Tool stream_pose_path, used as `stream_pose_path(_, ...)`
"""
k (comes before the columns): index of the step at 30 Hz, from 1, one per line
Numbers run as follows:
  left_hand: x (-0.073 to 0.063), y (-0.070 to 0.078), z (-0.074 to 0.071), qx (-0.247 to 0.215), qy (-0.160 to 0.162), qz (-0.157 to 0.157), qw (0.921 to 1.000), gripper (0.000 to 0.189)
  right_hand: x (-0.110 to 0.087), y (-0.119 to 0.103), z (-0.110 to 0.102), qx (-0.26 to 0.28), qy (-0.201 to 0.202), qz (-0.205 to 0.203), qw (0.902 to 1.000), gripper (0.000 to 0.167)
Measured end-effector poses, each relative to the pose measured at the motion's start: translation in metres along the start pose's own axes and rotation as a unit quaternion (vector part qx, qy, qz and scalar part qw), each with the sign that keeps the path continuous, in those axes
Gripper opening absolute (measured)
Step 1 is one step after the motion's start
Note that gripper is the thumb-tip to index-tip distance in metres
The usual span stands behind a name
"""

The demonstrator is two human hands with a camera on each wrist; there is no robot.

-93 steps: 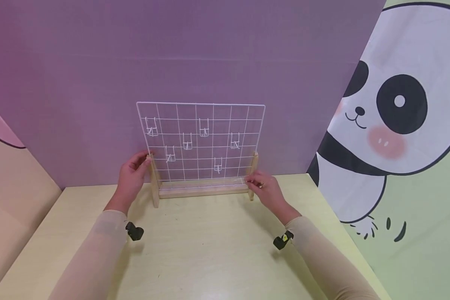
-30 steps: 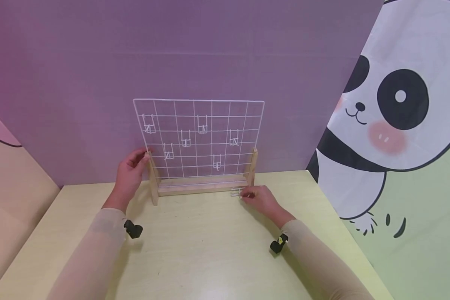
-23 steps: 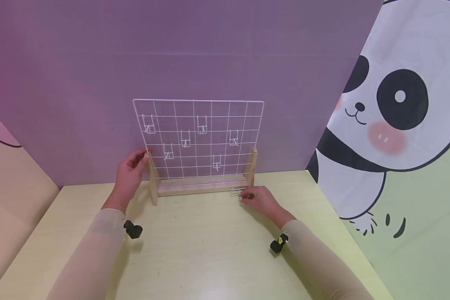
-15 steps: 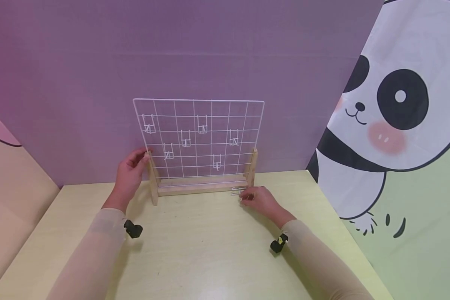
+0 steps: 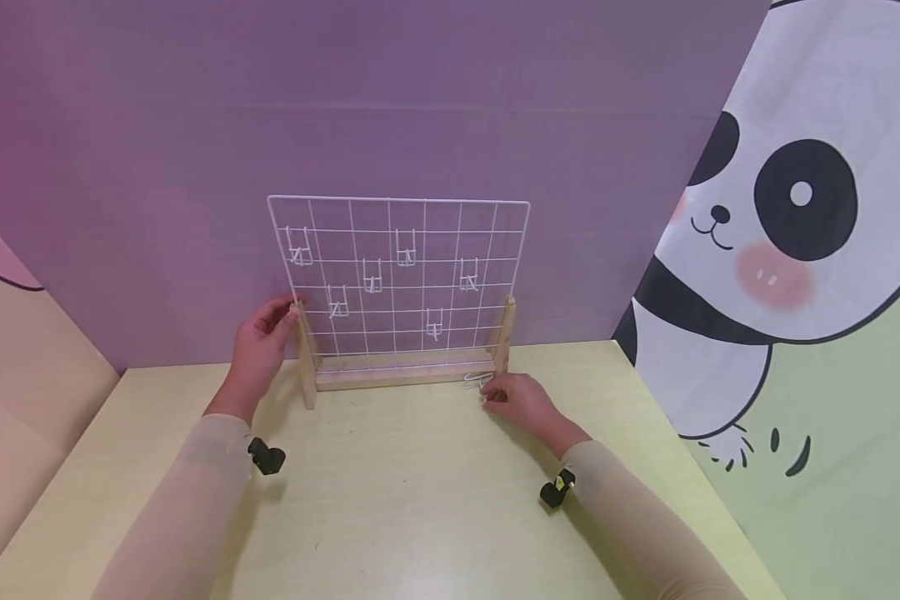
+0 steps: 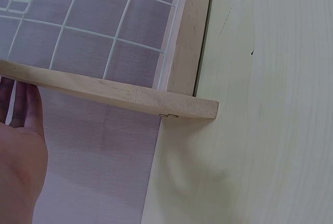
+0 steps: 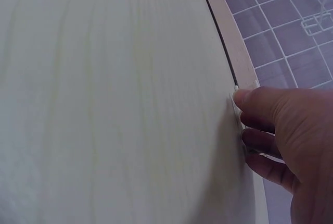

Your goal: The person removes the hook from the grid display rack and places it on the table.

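Note:
A white wire grid panel [image 5: 397,199] stands upright in a wooden stand [image 5: 405,381], with several white wire hooks hanging on it, one of them a low hook [image 5: 434,326]. My left hand [image 5: 258,346] holds the top of the stand's left post [image 6: 130,95], thumb in front and fingers reaching behind. In my right hand [image 5: 523,402], thumb and fingers pinch a loose white wire hook [image 5: 474,382], its prongs pointing left. That hook is low in front of the stand's right end; in the right wrist view the fingers [image 7: 263,109] mostly hide it beside the wooden base.
The stand is set near the back edge of a pale wooden table [image 5: 405,500]. Behind it hangs a purple cloth backdrop [image 5: 397,100]. A panda-printed panel [image 5: 795,250] rises along the right side, and a beige panel [image 5: 30,400] along the left.
My right hand has come down from beside the right post to in front of the base, keeping the hook. The hook has lately turned slightly. My left hand stays at the left post.

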State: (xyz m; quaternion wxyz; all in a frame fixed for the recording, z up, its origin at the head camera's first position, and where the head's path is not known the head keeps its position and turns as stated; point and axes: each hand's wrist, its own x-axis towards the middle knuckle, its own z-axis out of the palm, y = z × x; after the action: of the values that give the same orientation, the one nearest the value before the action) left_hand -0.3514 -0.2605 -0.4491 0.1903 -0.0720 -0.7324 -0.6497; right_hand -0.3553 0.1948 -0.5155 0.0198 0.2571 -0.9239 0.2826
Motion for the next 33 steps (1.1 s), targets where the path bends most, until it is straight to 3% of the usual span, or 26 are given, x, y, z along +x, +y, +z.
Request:
stream_pose_path(15, 0.000, 0.000, 0.000, 0.013, 0.002, -0.002, 0.9999, 0.045, 0.000, 0.001, 0.003, 0.011, 0.012, 0.010, 0.9998, 0.017)
stream_pose_path(23, 0.000, 0.004, 0.001, 0.021, -0.003, -0.017, 0.9996, 0.046, 0.000, 0.006, 0.006, 0.024, 0.029, 0.005, 0.9993, 0.014)
stream_pose_path(33, 0.000, 0.004, 0.001, 0.008, -0.005, -0.010, 0.9999, 0.044, 0.003, -0.008, -0.005, 0.088, 0.088, -0.035, 0.9916, 0.006)
